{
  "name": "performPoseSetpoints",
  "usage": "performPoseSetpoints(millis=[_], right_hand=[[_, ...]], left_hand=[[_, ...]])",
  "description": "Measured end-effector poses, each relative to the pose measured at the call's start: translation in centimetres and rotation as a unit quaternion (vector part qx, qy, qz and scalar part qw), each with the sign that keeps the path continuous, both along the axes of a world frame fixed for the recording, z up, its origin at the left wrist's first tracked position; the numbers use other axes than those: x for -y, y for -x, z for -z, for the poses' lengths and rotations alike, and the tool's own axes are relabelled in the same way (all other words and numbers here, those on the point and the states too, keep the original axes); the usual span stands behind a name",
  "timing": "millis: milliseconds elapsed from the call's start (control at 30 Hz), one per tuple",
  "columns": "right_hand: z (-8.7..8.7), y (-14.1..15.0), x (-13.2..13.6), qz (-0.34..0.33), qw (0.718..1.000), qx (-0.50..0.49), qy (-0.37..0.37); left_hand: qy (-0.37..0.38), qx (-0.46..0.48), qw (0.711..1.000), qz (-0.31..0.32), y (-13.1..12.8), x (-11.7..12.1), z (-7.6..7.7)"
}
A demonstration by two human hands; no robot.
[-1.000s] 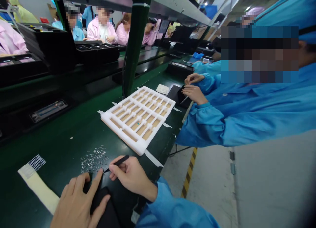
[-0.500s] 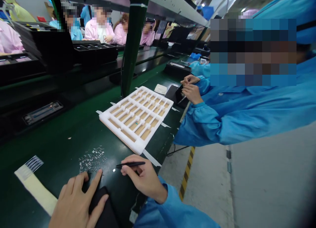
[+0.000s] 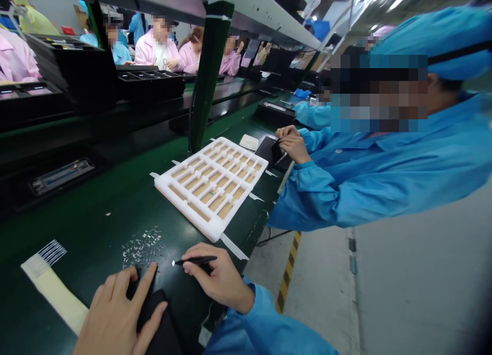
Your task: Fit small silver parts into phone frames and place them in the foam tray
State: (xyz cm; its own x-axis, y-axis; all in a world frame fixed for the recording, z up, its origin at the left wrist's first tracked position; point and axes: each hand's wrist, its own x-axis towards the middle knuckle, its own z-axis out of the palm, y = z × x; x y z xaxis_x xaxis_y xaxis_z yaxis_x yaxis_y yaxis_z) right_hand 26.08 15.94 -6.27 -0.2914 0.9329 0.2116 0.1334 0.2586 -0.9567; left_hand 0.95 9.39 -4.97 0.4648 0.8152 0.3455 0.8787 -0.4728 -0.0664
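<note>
I saw the small white piece at the tip of the black tweezers, on the left side of the right hand and between my two hands. The right hand was the nearer one. The tweezers' long axis ran sideways over the bench, tip toward the left hand. The piece was too small for me to read its own long axis, or to tell whether the tips pinched it or only touched it.

The right hand's fingers were closed together around the tweezers. The left hand was spread, thumb apart from index finger, over a black block; I could not tell how firmly it bore down. Its index fingertip was just beside the scattered metal pieces. Beyond the right hand, the white foam tray lay flat.
</note>
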Motion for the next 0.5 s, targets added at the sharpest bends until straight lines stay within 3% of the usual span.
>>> performPoseSetpoints(millis=[200, 500], right_hand=[[-0.18, 1.14, -0.75, -0.006, 1.000, 0.004, -0.021], [-0.20, 0.50, -0.39, 0.003, 1.000, 0.006, -0.024]], left_hand=[[-0.009, 0.004, 1.000, 0.005, 0.09, -0.10, 0.07], [-0.009, -0.002, 1.000, 0.008, -0.08, -0.14, -0.12]])
